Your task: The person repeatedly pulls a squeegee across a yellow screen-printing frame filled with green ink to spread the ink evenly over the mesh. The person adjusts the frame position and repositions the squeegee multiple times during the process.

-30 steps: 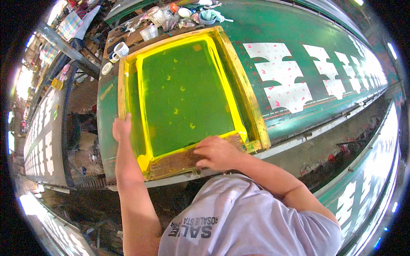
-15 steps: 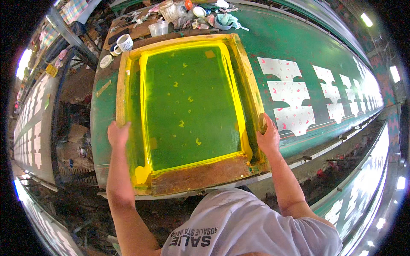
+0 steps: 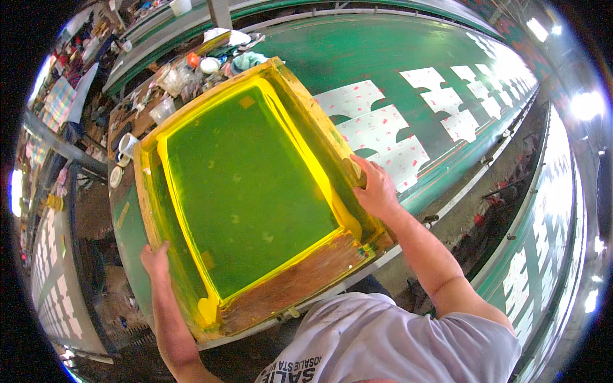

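Hands grip opposite sides of a large rectangular wooden printing screen frame (image 3: 300, 281) with yellow-taped inner edges and a green mesh. The left hand (image 3: 155, 260) clasps the outer edge of the frame's left rail near its lower corner; its fingers curl over the wood, and their tips are hidden behind the rail. The right hand (image 3: 375, 189) is closed on the right rail about halfway along it, fingers wrapped over the top edge and the thumb on the near side.

The frame lies skewed on a long green printing table (image 3: 383, 57), its near end toward the person and its far end pointing up and left. The green mesh (image 3: 246, 191) shows a few small pale marks scattered across it. A brown, stained wooden strip forms the near end of the frame.

To the right of the frame, a row of white cut fabric pieces with small red dots (image 3: 396, 150) lies flat along the table, running away into the distance; the nearest piece sits just beside the right hand. Beyond the frame's far end, a cluttered spot holds a white mug (image 3: 128, 145), clear plastic cups (image 3: 163, 110) and a crumpled teal cloth (image 3: 248, 60). The person wears a light grey T-shirt (image 3: 396, 345).
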Available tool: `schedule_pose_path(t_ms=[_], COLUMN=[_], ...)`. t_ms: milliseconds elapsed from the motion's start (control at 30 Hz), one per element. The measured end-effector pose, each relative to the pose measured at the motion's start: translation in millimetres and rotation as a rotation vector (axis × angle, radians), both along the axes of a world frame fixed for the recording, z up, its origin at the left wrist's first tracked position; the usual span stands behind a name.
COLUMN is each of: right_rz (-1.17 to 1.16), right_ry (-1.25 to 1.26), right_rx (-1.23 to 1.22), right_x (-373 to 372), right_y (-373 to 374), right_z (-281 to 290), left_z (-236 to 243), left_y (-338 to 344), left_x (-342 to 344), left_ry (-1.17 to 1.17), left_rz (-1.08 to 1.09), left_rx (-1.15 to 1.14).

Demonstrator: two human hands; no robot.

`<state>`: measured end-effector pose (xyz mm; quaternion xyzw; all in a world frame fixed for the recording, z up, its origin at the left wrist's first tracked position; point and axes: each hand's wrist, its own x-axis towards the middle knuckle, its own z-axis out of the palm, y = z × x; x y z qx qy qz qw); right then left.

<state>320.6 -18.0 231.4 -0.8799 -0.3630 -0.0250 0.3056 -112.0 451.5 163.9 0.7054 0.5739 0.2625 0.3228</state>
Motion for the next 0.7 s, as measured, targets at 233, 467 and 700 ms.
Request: schedule_pose_path(t_ms=[233, 467, 700], right_rz=[-0.099, -0.157, -0.175], right_ry=[0.088, 0.04, 0.034], right_rx=[0.01, 0.051, 0.074], right_x=[123.3, 252.6, 337.9], right_y=[-79.2, -179.4, -249.6], right_z=[-9.5, -41.1, -44.9], left_z=[1.5, 5.6, -14.7], left_y=[-76.7, -196.4, -263.5], left_x=[123.1, 256.8, 337.9], left_ry=[-0.115, 0.084, -0.328], left_rz=[-0.048, 0.018, -0.069], left_rx=[0.021, 0.109, 0.039])
